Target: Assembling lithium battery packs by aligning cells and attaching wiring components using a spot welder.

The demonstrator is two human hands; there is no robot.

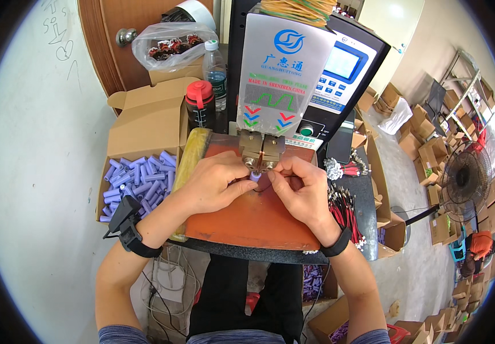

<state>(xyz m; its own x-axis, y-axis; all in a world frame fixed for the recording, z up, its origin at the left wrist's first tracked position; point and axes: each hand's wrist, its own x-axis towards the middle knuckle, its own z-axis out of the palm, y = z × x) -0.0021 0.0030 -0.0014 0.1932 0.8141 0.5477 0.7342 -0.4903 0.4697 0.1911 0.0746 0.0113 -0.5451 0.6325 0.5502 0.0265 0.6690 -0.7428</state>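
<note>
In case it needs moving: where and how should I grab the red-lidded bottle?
Grip the red-lidded bottle around its dark body, probably coming from the near side: it stands upright, its rounded wall suits a wrapping grip, and a clear bottle crowds its far right.

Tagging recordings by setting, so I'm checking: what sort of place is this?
Probably a small workshop: a tall black-and-white machine with a metal head overhangs an orange work mat, an open brown cardboard box holds purple cylinders, and more brown cardboard boxes crowd the pale floor.
</note>
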